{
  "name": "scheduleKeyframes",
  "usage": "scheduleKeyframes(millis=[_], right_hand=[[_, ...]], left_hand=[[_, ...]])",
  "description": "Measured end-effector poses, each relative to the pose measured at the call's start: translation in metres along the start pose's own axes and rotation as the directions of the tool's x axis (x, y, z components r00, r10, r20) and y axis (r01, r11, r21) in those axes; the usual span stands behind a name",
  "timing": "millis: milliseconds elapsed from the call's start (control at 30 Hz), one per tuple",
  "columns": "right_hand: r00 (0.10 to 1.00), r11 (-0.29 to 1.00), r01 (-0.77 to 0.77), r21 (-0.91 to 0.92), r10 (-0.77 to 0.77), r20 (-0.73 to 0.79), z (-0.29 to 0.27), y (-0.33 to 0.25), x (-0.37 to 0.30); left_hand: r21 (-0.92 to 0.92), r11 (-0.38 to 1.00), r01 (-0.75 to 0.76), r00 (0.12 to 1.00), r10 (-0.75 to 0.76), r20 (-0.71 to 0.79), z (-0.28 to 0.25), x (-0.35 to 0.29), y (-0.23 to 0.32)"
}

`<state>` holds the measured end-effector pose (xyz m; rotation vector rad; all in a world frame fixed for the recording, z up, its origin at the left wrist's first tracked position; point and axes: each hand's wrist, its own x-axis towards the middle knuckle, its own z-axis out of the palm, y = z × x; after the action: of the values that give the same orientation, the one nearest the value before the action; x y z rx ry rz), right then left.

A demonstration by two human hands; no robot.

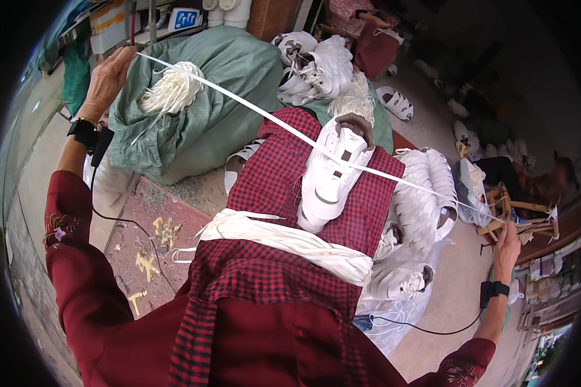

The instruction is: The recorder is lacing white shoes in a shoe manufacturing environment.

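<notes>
A white shoelace (252,106) is stretched taut between my two hands, slanting down from upper left to right. My left hand (112,74), raised at the upper left, pinches one end. The other end is gripped by my right hand (507,246), out at the far right. Under the lace, a white sneaker (329,177) rests on my lap, on a red and black checked apron (271,168), its toe pointing toward me. The lace passes over its tongue. A thick bundle of white shoelaces (284,242) lies across my lap just nearer than the toe.
A large green sack (219,58) stands at the upper left with a heap of laces (173,89) on it. Stacked white shoes (323,64) sit beyond my knees, more shoes (419,200) at my right. A seated person (361,19) is at the back, a bamboo chair (526,216) far right.
</notes>
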<state>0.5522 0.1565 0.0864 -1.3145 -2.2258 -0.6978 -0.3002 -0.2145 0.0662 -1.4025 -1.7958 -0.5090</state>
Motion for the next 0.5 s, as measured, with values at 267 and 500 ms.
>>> scheduleKeyframes(millis=[267, 500], right_hand=[[0.873, 0.976, 0.005, -0.219, -0.112, -0.475, -0.073, 0.032, -0.028], [0.895, 0.447, -0.092, 0.89, 0.428, -0.123, 0.005, -0.192, -0.018]], left_hand=[[0.105, 0.988, 0.117, 0.86, -0.048, -0.507, -0.068, -0.016, 0.046], [-0.867, 0.489, 0.091, 0.861, -0.477, -0.178, -0.017, -0.002, 0.219]])
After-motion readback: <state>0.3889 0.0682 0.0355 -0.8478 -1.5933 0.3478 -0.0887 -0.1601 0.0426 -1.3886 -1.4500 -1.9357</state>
